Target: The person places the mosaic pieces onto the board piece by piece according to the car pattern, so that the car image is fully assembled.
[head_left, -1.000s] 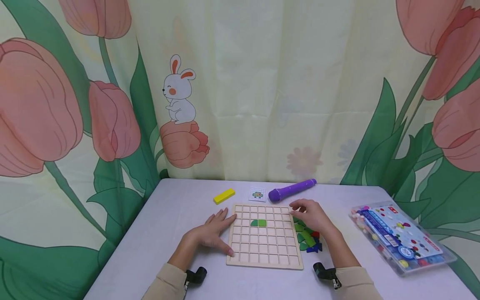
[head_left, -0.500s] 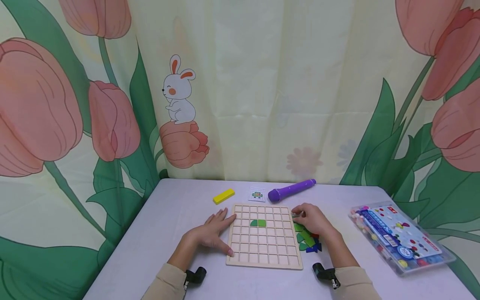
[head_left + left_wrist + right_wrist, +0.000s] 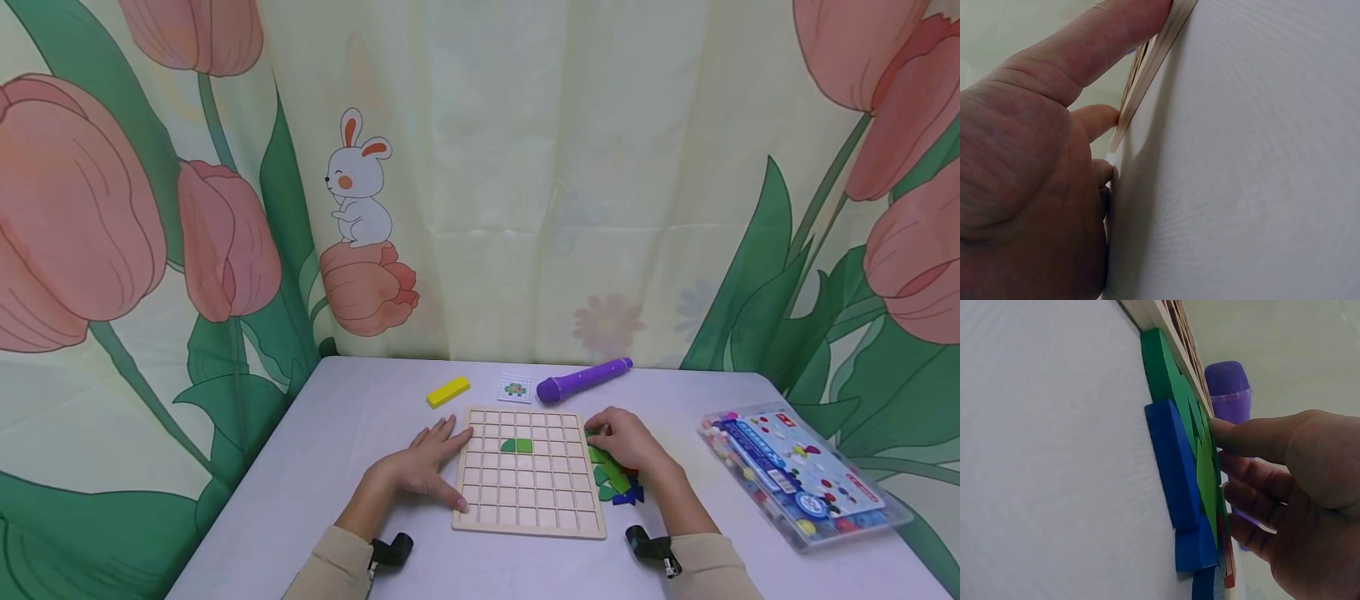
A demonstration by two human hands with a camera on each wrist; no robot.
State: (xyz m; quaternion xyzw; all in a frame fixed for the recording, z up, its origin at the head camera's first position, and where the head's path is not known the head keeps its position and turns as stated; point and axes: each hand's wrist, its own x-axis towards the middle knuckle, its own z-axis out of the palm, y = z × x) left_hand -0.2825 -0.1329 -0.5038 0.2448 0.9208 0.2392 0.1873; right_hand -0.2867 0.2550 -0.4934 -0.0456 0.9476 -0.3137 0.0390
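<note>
A pale wooden grid board (image 3: 517,500) lies on the white-covered table. Two green pieces sit side by side in its upper cells: a rounded piece (image 3: 508,447) and a square (image 3: 524,446). My left hand (image 3: 423,462) rests spread at the board's left edge, thumb and forefinger touching the rim. Past the right edge, my right hand (image 3: 626,437) reaches over a pile of flat green blocks (image 3: 615,477), with blue blocks (image 3: 1172,462) at its near end. Its bent fingers and thumb meet the pile's far part; I cannot tell whether they pinch a piece.
Behind the board lie a yellow block (image 3: 447,392), a small picture card (image 3: 515,388) with a turtle-like pattern on a grid, and a purple microphone (image 3: 585,381). A clear plastic case (image 3: 806,475) of colourful pieces stands at the right. A tulip-print curtain (image 3: 525,208) hangs behind the table.
My right hand has shifted slightly down and right, its fingers drawing in from the board's edge to the block pile. The left hand and the board have stayed put.
</note>
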